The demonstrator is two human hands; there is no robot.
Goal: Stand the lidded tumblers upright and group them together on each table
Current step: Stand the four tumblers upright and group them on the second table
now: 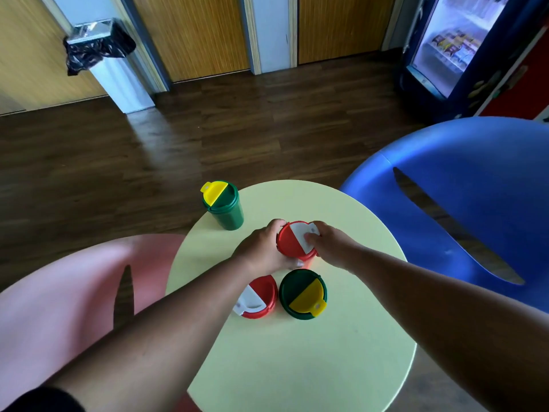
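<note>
Several lidded tumblers stand upright on a round pale-green table (297, 367). My left hand (261, 248) grips the side of a red tumbler with a red-and-white lid (289, 243). My right hand (329, 243) holds the same tumbler from the right, its thumb pressing on the white flap. Just in front stand a second red tumbler (260, 295) and a green tumbler with a yellow flap (303, 294), close together. Another green tumbler with a yellow flap (224, 205) stands apart at the table's far left edge.
A pink chair (59, 307) sits left of the table and a blue chair (475, 188) to the right. Dark wood floor lies beyond, with a lined bin (101, 55) at the back left and a lit drinks fridge (451, 46) at the back right.
</note>
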